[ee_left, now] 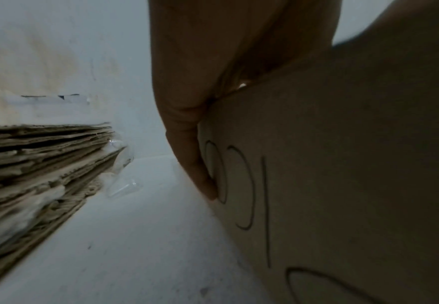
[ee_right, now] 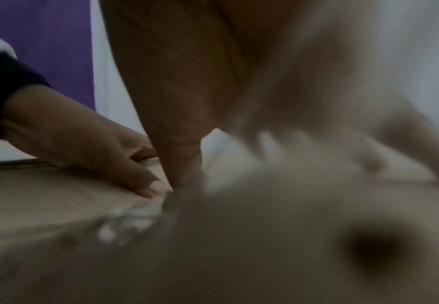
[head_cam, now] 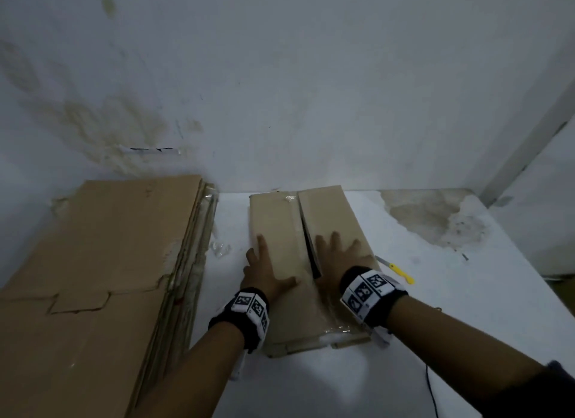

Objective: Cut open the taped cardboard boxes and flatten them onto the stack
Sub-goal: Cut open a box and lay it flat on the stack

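A brown cardboard box (head_cam: 280, 221) lies on the white table (head_cam: 435, 293) with its top seam split open; a dark gap runs between its two flaps. My left hand (head_cam: 264, 268) lies flat on the left flap, with one finger hanging down the box's left side (ee_left: 317, 185). My right hand (head_cam: 339, 252) presses flat on the right flap, fingers spread. Clear tape (head_cam: 339, 327) clings to the box's near end. The stack of flattened cardboard (head_cam: 102, 262) lies to the left, its layered edges (ee_left: 31, 164) showing in the left wrist view. The right wrist view is blurred; my left hand (ee_right: 83, 139) shows there on the cardboard.
A yellow-handled knife (head_cam: 395, 268) lies on the table just right of the box. A scrap of clear tape (head_cam: 221, 249) lies between stack and box. A stained white wall (head_cam: 280, 90) stands right behind both. A thin black cable (head_cam: 431, 392) runs near the front edge.
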